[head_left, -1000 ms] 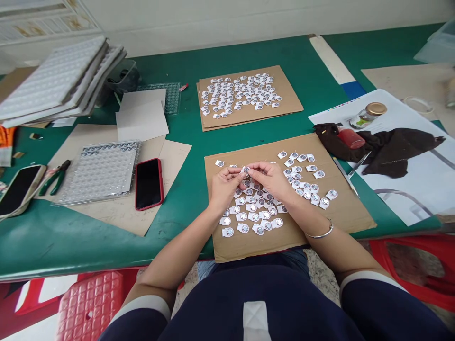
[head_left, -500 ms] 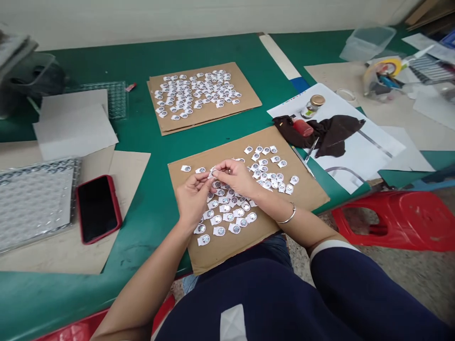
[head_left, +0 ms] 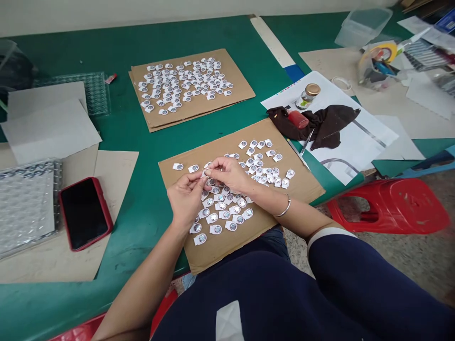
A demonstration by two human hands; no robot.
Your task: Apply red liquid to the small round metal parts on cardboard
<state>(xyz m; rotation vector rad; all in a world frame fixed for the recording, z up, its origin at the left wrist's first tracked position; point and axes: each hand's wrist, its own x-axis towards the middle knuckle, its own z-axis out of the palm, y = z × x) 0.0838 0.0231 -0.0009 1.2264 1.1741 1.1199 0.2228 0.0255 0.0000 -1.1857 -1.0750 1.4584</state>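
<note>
Over the near cardboard sheet (head_left: 220, 246), my left hand (head_left: 186, 196) and my right hand (head_left: 229, 175) meet, fingertips pinched on one small white tagged piece (head_left: 205, 174). Its details are hidden by the fingers. Several similar white pieces with round silvery faces (head_left: 215, 229) lie in loose rows on the cardboard, below and to the right of my hands. My right wrist wears a silver bangle. A second cardboard stack (head_left: 234, 76) farther back bears many more of these pieces.
Left: a red-cased phone (head_left: 85, 213) and bubble-textured plastic sheets (head_left: 28, 203). Right: a dark cloth (head_left: 332, 125), red bottle (head_left: 297, 119), glass jar (head_left: 307, 96), tweezers (head_left: 306, 142) and a plastic tub of tools (head_left: 377, 71). A red stool (head_left: 412, 203) stands beyond the table edge.
The view has shifted, so the table's objects sit slightly differently in the picture. Both hands keep their pinch on the small piece over the near cardboard.
</note>
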